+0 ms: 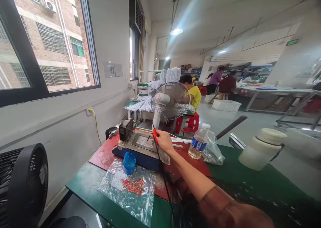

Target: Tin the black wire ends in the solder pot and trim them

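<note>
My right hand (164, 141) reaches in from the lower right. Its fingers are closed around a slim red-and-black tool (155, 136), whose exact kind I cannot make out. A black cord-like line runs from it down past the table's front. The hand is over the right side of a blue box-shaped device (140, 158) with a metal-framed tray (144, 141) on top. A dark tip shows near the fingers, above the tray. In front stands a blue plastic cup (129, 163) on a clear plastic bag (130, 201), beside scattered small red and yellow pieces (134, 185). My left hand is not in view.
A small black fan (126, 130) sits behind the device, a grey fan (170, 100) beyond. Right are a bottle of liquid (198, 142), crumpled plastic (213, 151) and a whitish jug (260, 151). A black fan (23, 184) stands left. A person in yellow (195, 94) sits ahead.
</note>
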A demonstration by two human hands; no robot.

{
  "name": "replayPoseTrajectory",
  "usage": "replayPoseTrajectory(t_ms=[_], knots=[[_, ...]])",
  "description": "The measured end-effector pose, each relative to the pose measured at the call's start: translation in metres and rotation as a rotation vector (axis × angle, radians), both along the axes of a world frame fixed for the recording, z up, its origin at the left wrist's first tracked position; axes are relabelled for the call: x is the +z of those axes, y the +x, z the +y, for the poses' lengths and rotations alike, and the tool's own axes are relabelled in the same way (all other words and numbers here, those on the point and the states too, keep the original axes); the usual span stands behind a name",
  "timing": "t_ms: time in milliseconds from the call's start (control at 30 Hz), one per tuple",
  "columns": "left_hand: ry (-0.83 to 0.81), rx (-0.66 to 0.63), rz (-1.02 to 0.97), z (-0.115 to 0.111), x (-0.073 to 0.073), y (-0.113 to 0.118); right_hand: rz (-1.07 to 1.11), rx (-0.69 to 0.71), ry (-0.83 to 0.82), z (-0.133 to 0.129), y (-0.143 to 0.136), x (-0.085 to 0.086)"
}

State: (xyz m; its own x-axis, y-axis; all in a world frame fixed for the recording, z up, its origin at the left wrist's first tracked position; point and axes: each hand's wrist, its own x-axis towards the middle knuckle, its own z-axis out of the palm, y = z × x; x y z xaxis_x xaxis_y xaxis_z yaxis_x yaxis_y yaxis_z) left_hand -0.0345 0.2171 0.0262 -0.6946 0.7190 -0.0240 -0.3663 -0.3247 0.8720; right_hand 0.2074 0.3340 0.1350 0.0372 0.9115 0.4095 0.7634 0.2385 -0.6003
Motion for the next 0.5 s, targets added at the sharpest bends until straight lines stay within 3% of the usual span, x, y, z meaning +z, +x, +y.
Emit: replayPoseTrajectory(t_ms=[100, 200, 267, 333, 500], knots=[[0.039, -0.025, 0.032, 0.079, 0.025, 0.004, -0.051, -0.030, -0.041, 0.009, 0.004, -0.006], [0.045, -0.029, 0.048, 0.104, 0.027, 0.006, -0.096, -0.039, -0.070, 0.014, 0.005, -0.011], [0.033, -0.019, 0.049, 0.089, 0.014, 0.005, -0.121, -0.045, -0.085, 0.015, 0.004, -0.012], [0.010, -0.004, 0.045, 0.054, -0.008, 0.003, -0.142, -0.050, -0.096, 0.015, 0.003, -0.011], [-0.083, 0.036, 0.036, -0.068, -0.059, -0.004, -0.179, -0.047, -0.105, 0.015, 0.002, -0.012]])
